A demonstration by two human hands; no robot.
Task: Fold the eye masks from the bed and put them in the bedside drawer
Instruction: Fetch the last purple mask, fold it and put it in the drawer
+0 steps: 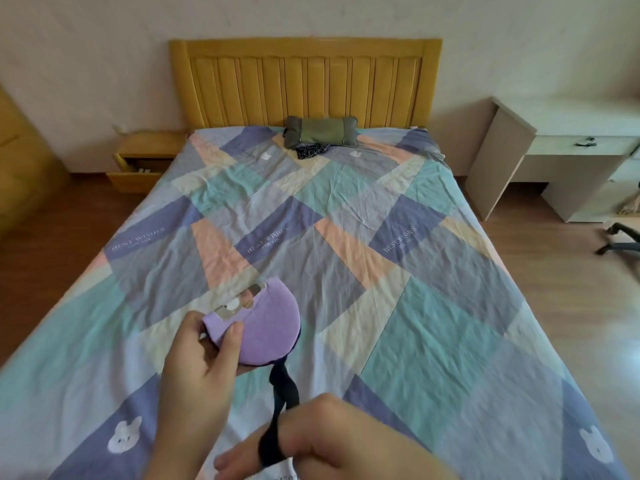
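Near the foot end of the bed [398, 306], toward its left side, the left hand [197, 368] holds a purple eye mask [266, 327] just above the bedspread. The mask looks already doubled over into a half-round shape, and the left grip is clenched on its folded edge, thumb on top. A dark strap [282, 386] trails from the mask down to the right hand [332, 441], where it is looped around a finger; that grip is closed loosely on the strap.

As a judgement, this mask is most of the way through folding: the body is folded, and the strap is being wound or tidied, so it is not yet ready to stow. Nothing has yet gone from this hand into the bedside drawer [136, 173], which stands pulled open beside the left head corner of the bed; something pale shows inside, but I cannot tell what it is.

At the head edge, a green pillow [320, 131] lies in the middle with a dark checked cloth [311, 150] touching its front. Whether that cloth is another mask is too small to tell, so the number left is unclear.
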